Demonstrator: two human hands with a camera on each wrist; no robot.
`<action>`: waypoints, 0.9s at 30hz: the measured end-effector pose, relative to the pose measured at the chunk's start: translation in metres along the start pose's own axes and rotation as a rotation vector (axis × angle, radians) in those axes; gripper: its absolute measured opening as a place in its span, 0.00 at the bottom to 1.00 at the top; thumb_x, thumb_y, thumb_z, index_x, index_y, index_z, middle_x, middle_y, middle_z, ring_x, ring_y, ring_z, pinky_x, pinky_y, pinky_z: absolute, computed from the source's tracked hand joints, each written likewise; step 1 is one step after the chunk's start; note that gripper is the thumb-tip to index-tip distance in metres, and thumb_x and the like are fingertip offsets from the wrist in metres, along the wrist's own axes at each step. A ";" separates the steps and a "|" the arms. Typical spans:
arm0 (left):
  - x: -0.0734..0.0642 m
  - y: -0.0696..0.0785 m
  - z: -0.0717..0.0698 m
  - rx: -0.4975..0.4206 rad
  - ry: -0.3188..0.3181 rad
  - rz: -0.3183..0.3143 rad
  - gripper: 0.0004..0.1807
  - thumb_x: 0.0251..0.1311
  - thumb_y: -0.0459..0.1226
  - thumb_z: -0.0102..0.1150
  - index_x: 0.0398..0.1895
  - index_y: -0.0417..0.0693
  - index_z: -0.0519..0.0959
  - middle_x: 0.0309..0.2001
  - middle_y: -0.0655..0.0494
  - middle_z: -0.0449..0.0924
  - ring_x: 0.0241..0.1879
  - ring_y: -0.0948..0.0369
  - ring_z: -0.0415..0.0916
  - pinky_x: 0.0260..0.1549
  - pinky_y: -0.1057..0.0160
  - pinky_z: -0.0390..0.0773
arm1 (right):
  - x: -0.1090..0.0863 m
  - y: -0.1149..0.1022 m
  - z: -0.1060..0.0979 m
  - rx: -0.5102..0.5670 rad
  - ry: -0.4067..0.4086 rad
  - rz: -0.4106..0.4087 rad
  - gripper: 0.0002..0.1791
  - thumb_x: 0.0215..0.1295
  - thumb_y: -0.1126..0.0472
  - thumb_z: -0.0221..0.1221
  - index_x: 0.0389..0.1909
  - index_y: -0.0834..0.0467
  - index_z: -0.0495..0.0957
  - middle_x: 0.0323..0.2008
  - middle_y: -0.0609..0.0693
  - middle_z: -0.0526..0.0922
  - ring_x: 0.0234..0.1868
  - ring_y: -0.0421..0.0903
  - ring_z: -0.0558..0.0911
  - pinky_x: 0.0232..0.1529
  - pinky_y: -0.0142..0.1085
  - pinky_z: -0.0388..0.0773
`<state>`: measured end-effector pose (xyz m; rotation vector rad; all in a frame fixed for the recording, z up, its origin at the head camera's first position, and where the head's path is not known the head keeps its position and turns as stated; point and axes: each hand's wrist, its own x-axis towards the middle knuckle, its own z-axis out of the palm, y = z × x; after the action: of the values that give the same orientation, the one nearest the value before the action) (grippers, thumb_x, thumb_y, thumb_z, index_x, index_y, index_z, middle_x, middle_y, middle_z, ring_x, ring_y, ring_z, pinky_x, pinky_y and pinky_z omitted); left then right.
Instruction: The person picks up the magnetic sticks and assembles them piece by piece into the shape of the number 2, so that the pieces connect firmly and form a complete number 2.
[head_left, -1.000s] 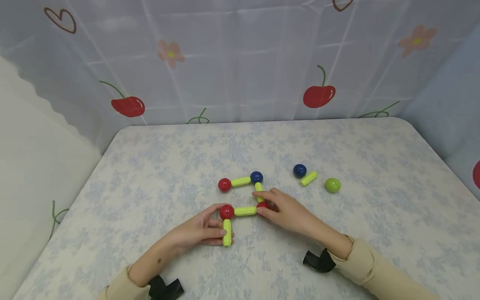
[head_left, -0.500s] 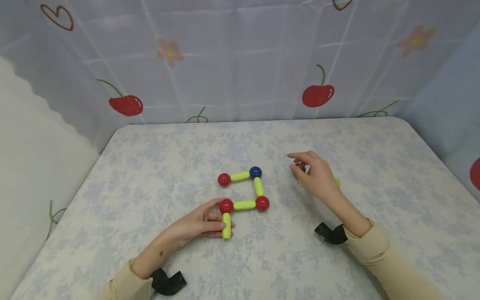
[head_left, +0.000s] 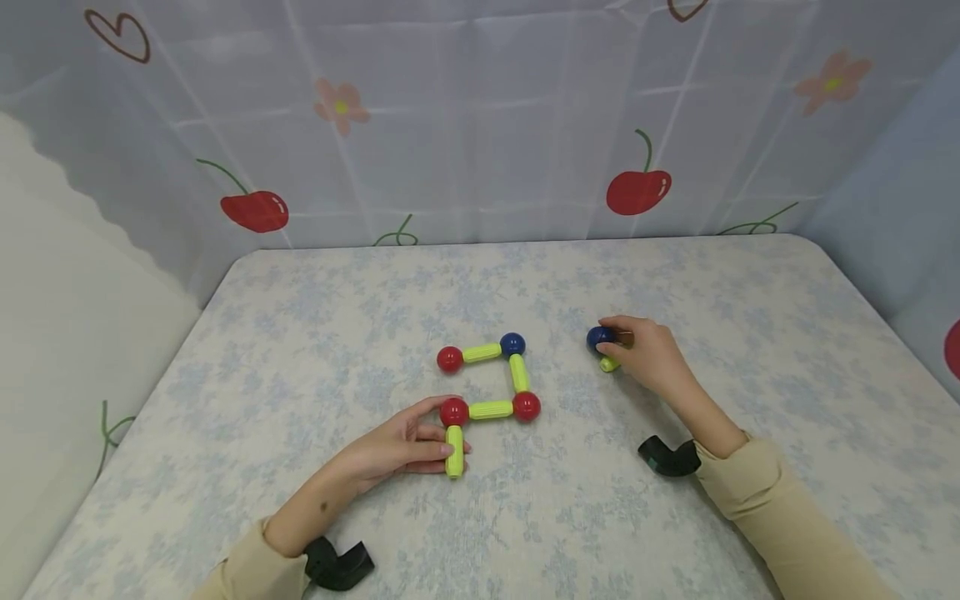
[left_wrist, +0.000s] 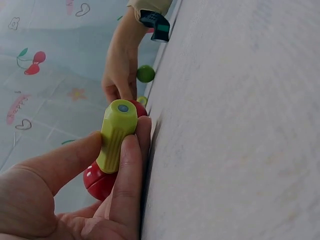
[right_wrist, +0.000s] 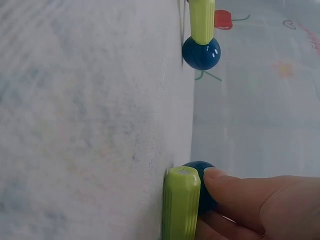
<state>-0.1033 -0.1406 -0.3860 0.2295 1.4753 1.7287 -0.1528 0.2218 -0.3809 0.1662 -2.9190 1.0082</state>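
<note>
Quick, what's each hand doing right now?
Left hand: holding the yellow-green stick joined to one red ball.
Right hand: pinching the blue ball apart from the joined shape.

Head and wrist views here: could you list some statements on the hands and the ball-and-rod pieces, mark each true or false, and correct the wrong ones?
1. The left hand pinches a yellow-green rod. True.
2. The green ball shows in the left wrist view. True.
3. The right hand pinches that green ball. False: it pinches a blue ball.
4. The joined shape includes three red balls. True.
5. The joined shape is a closed square. False: its left side is open in the head view.
</note>
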 end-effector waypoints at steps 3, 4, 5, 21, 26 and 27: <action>-0.001 0.001 0.000 -0.003 0.000 -0.001 0.40 0.61 0.28 0.56 0.72 0.43 0.47 0.49 0.38 0.77 0.45 0.51 0.78 0.45 0.55 0.74 | 0.001 0.005 0.002 -0.004 0.020 -0.018 0.23 0.63 0.59 0.61 0.57 0.64 0.74 0.50 0.63 0.77 0.46 0.57 0.78 0.37 0.46 0.77; -0.001 0.001 0.001 -0.004 0.002 -0.002 0.40 0.61 0.28 0.56 0.72 0.43 0.47 0.49 0.38 0.77 0.45 0.51 0.78 0.45 0.55 0.74 | 0.001 0.007 0.003 0.004 0.027 -0.026 0.23 0.62 0.59 0.62 0.57 0.63 0.74 0.50 0.63 0.77 0.46 0.57 0.78 0.36 0.46 0.77; -0.001 0.001 0.001 -0.004 0.004 -0.005 0.40 0.61 0.28 0.56 0.72 0.43 0.47 0.49 0.38 0.77 0.45 0.52 0.78 0.46 0.55 0.74 | 0.001 0.006 0.002 0.019 0.022 -0.025 0.23 0.63 0.58 0.61 0.57 0.64 0.73 0.51 0.63 0.77 0.47 0.58 0.78 0.37 0.47 0.76; 0.008 0.004 0.000 0.005 0.025 -0.007 0.43 0.60 0.30 0.59 0.72 0.44 0.44 0.50 0.39 0.76 0.47 0.51 0.77 0.48 0.56 0.73 | -0.066 -0.089 0.030 0.654 -0.424 0.016 0.20 0.61 0.61 0.63 0.51 0.68 0.76 0.40 0.56 0.82 0.41 0.48 0.81 0.41 0.38 0.77; 0.006 0.002 -0.001 -0.013 0.010 0.005 0.46 0.57 0.30 0.62 0.72 0.45 0.44 0.50 0.40 0.76 0.49 0.51 0.76 0.50 0.56 0.71 | -0.089 -0.105 0.060 0.743 -0.598 0.050 0.17 0.60 0.60 0.64 0.48 0.66 0.79 0.38 0.53 0.83 0.39 0.46 0.82 0.40 0.35 0.76; 0.006 0.002 -0.001 -0.017 0.011 0.006 0.46 0.57 0.30 0.62 0.72 0.45 0.44 0.50 0.40 0.76 0.49 0.51 0.76 0.50 0.57 0.71 | -0.091 -0.107 0.064 0.743 -0.607 0.057 0.17 0.60 0.60 0.64 0.47 0.65 0.79 0.38 0.52 0.83 0.38 0.45 0.82 0.40 0.34 0.76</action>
<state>-0.1085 -0.1376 -0.3869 0.2165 1.4686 1.7490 -0.0511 0.1063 -0.3734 0.4867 -2.8200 2.3654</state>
